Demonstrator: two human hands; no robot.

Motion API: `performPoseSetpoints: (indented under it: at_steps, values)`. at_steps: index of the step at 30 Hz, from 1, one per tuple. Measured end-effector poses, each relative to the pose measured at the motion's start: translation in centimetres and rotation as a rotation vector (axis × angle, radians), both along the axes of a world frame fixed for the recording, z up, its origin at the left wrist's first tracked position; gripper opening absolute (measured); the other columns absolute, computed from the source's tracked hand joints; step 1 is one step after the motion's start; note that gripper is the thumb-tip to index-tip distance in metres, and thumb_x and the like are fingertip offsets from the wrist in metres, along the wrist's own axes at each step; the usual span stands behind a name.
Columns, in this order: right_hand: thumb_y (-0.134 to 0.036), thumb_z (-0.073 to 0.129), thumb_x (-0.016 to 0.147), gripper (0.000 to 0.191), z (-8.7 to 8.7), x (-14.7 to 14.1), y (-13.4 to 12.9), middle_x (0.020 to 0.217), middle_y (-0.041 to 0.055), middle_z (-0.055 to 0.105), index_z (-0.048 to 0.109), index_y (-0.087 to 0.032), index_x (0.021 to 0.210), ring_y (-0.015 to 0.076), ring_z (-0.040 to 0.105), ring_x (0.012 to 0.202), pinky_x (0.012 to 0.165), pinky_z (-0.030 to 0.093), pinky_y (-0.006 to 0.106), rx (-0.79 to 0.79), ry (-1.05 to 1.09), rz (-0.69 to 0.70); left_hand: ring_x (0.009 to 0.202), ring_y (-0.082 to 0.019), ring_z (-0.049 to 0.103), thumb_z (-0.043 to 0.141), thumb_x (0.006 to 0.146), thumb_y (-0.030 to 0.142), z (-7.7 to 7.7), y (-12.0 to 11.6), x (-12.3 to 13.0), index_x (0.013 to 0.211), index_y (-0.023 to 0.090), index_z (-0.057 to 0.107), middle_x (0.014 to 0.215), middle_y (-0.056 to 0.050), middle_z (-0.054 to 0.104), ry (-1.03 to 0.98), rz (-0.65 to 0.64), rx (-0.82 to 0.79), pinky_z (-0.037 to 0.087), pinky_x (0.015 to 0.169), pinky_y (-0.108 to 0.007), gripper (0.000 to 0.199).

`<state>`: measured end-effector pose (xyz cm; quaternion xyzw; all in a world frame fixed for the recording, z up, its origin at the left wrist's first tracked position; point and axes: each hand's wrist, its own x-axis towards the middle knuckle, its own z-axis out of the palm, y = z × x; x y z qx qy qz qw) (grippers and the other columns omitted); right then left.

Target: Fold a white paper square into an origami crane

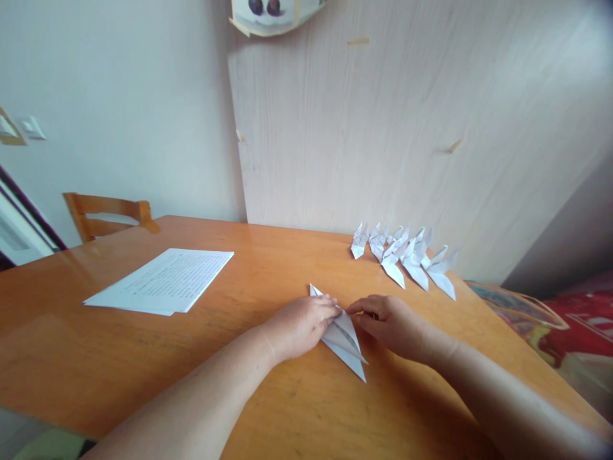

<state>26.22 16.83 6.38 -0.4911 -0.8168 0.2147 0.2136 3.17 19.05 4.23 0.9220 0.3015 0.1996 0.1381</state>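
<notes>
A piece of folded white paper [345, 342] lies slantwise on the wooden table, its narrow layered points spreading toward me. My left hand [306, 322] rests across its upper part, fingers together and pressing it down, so that part is hidden. On the other side, my right hand [390, 322] has its index finger reaching to the paper's right edge. Its thumb is a little apart from that finger, and I see nothing held between them. Behind my right hand stand several folded paper figures [416, 259] with upright pointed flaps, grouped near the table's back right.
A stack of printed sheets [165, 281] lies on the table [268, 255] at the left. A wooden chair [108, 207] is beyond the far left edge. The wood-grain panel [335, 140] rises behind the table. Red patterned fabric or bags [575, 326] sit off the right edge.
</notes>
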Motion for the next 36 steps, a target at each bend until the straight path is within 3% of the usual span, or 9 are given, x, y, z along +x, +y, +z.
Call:
performPoseSetpoints:
  at_steps: [7,14,21,29,36]
  values:
    - [-0.017,0.050,0.090,0.029,0.6,-0.1,-0.5,0.090,0.0030,0.076,0.078,-0.026,0.094,0.0189,0.067,0.082,0.076,0.047,0.028,0.017,-0.149,0.116,0.135,-0.020,0.051,0.043,0.100,0.017,0.3,0.2,-0.1,0.129,0.018,0.065,0.142,-0.010,0.058,0.014,-0.018,-0.031,0.039,0.116,-0.038,0.036]
    - [-0.020,0.053,0.089,0.024,1.4,-0.3,-1.2,0.088,0.0037,0.076,0.077,-0.025,0.087,0.0190,0.065,0.078,0.072,0.045,0.027,-0.010,-0.214,0.093,0.137,-0.020,0.049,0.044,0.099,0.017,0.4,0.3,-0.2,0.128,0.017,0.065,0.143,-0.011,0.057,0.008,-0.034,-0.071,0.036,0.118,-0.037,0.036]
    - [-0.014,0.051,0.085,0.023,0.9,0.0,-0.7,0.083,0.0019,0.073,0.073,-0.021,0.085,0.0159,0.064,0.074,0.069,0.045,0.026,0.011,-0.074,0.051,0.136,-0.019,0.050,0.044,0.100,0.018,0.6,0.4,-0.3,0.126,0.019,0.067,0.144,-0.009,0.056,-0.047,-0.080,-0.137,0.036,0.118,-0.038,0.034]
    - [-0.013,0.053,0.079,0.018,0.5,0.1,-0.5,0.077,0.0002,0.068,0.070,-0.020,0.083,0.0141,0.057,0.067,0.060,0.042,0.025,-0.028,0.017,0.027,0.138,-0.022,0.047,0.046,0.101,0.021,0.4,0.4,-0.3,0.123,0.023,0.068,0.143,-0.008,0.058,-0.045,-0.062,-0.037,0.031,0.120,-0.045,0.032]
    - [-0.017,0.049,0.083,0.020,0.0,0.4,0.3,0.077,0.0009,0.069,0.069,-0.019,0.084,0.0148,0.058,0.068,0.062,0.042,0.026,0.015,0.040,-0.062,0.130,-0.021,0.055,0.047,0.099,0.017,0.7,0.1,-0.2,0.121,0.020,0.069,0.138,-0.011,0.061,-0.063,-0.078,-0.079,0.039,0.115,-0.038,0.031]
